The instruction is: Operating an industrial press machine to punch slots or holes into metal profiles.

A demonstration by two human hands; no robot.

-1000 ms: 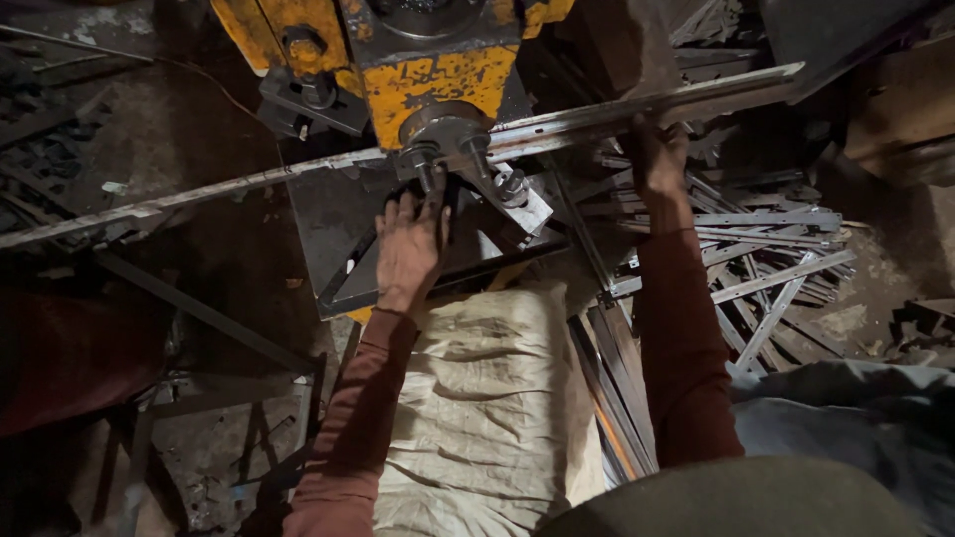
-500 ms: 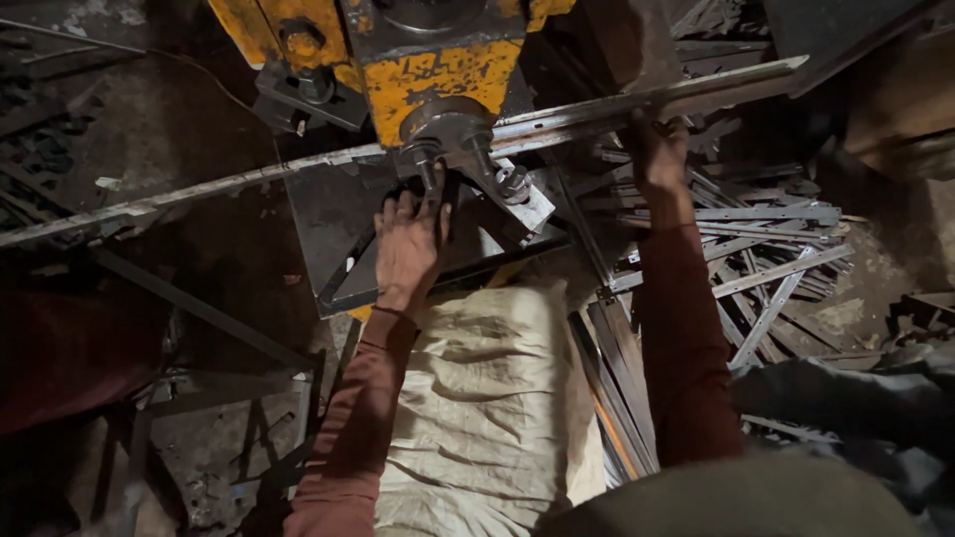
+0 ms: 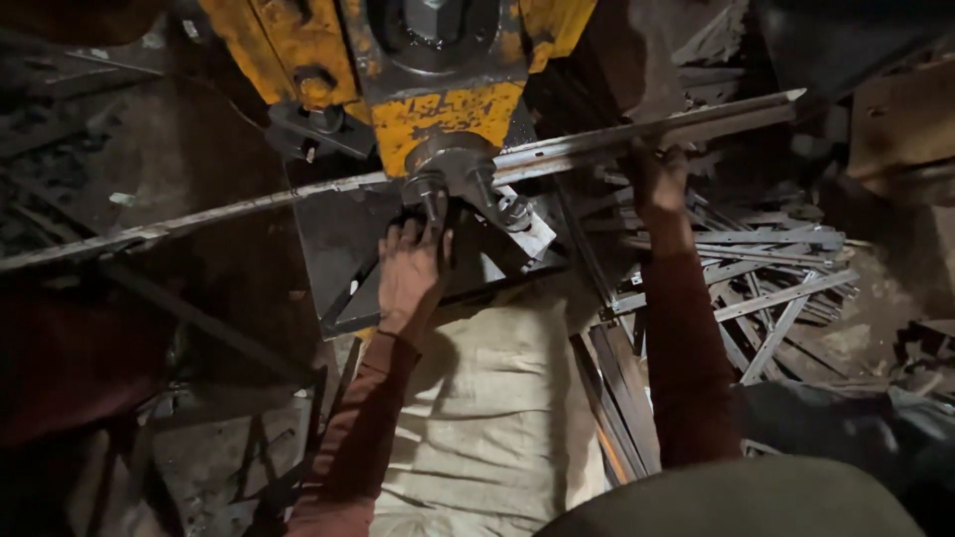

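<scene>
Under the chipped yellow steel press head [image 3: 448, 109] the long grey angle-iron bar [image 3: 637, 134] runs right across the view, rising from the left edge up toward the top right, where its pointed tip shows. It passes straight beneath the round grey punch [image 3: 453, 169] at the foot of the press. The left hand [image 3: 413, 273] lies flat on the dark steel bed plate [image 3: 333, 244], fingers spread and pointing up, fingertips just below the punch and touching the tooling there (whether they press on the bar itself cannot be told). The right hand [image 3: 657, 179] is up at the bar's right stretch, fingers curled round it from below, clamped on the metal. Both arms wear rust-red sleeves, and the two hands sit well apart along the bar. Below the left forearm, a pale cream woven sack [image 3: 497, 408] is draped over the near edge of the bed. To the right of the right arm lies a loose heap of short grey cut metal strips [image 3: 766, 278], crossing one another on the dusty floor.
</scene>
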